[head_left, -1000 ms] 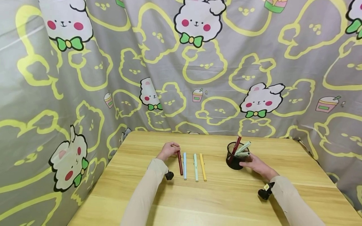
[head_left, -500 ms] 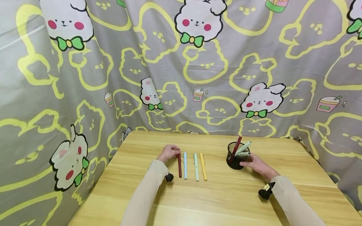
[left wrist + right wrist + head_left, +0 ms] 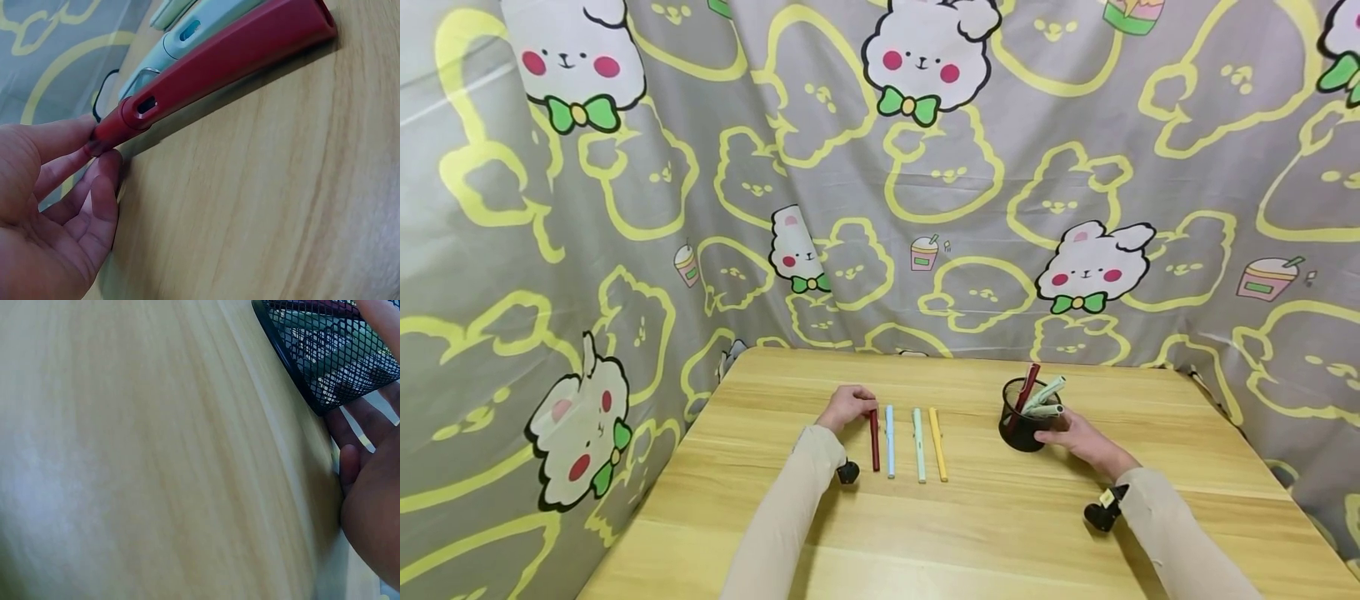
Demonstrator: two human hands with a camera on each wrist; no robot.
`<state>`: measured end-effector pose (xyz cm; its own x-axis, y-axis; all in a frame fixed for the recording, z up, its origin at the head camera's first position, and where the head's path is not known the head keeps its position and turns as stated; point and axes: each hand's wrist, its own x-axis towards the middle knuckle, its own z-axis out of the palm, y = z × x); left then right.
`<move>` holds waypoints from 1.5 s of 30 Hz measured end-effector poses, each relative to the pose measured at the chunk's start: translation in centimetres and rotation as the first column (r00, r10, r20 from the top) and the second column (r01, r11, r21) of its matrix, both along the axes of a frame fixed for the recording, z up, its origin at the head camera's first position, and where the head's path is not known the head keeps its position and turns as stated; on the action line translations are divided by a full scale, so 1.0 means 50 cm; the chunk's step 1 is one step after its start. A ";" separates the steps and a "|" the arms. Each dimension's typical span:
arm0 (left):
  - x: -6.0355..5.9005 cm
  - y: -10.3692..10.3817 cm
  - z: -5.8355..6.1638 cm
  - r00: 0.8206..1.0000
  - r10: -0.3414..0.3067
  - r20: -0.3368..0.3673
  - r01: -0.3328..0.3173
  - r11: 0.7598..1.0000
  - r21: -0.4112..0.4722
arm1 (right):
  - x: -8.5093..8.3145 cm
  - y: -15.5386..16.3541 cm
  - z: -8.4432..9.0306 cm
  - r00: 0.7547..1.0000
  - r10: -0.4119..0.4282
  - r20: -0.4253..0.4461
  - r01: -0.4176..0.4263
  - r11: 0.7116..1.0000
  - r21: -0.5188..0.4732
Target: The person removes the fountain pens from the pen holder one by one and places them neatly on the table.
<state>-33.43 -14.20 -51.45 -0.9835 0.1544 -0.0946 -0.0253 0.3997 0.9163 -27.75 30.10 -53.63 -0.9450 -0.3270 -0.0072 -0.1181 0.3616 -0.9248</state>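
Four pens lie side by side on the wooden table: a dark red pen, a light blue pen, a mint pen and a yellow pen. My left hand pinches the far end of the dark red pen, as the left wrist view shows with the fingertips at its tip. My right hand grips the side of a black mesh pen cup, which holds several pens. The right wrist view shows the cup against my fingers.
A grey curtain with yellow outlines and cartoon bunnies hangs round the table on the left, back and right. The table's left edge is close to my left forearm. Small black wrist cameras sit by each sleeve.
The left hand has drawn the dark red pen's far end toward me and to the left, so it now lies parallel to the other pens. The right hand has stayed on the cup.
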 end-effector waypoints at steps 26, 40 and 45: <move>0.002 -0.001 0.009 0.999 0.027 -0.023 -0.028 0.998 -0.053 | 0.003 -0.002 0.002 1.000 0.004 -0.014 -0.005 0.999 -0.032; 0.029 0.122 0.121 0.978 -0.189 -0.084 0.191 0.982 0.007 | 0.006 -0.001 0.005 1.000 0.008 -0.012 -0.008 1.000 -0.011; 0.039 0.182 0.125 0.951 -0.277 -0.134 0.279 0.960 -0.006 | 0.005 -0.002 0.003 1.000 0.007 -0.020 -0.007 1.000 0.004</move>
